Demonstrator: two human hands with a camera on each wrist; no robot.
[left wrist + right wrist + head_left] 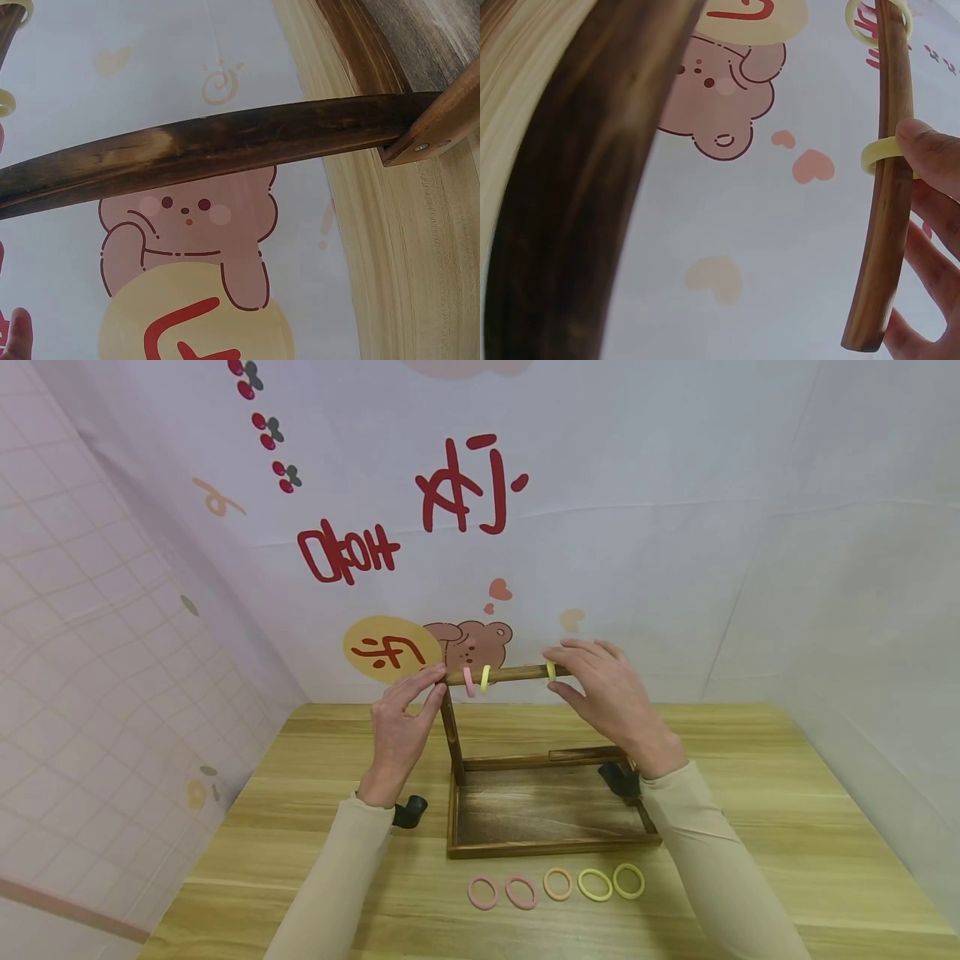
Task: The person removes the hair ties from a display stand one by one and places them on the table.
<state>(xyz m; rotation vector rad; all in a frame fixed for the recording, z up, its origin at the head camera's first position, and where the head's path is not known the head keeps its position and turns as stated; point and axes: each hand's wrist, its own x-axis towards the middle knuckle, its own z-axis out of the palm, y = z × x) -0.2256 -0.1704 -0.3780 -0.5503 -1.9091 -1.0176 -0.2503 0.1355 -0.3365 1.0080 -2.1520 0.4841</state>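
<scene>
A dark wooden stand has a bar (517,674) running right from the top of one upright (452,735). My right hand (611,693) pinches a pale yellow ring (551,671) between thumb and fingers. The bar passes through that ring; the right wrist view shows the yellow ring (871,155) around it, above the bar's free end (864,341). My left hand (401,722) grips the bar's left end, where it meets the upright. Nearby on the bar hang a pink ring (469,683) and another yellow ring (485,680). One left fingertip (21,334) shows in the left wrist view.
The stand's shallow tray base (555,847) rests on the wood-grain table (315,860). In front lie two pink rings, an orange ring (558,899) and two yellow rings in a row. A printed cloth wall (637,568) rises behind the table.
</scene>
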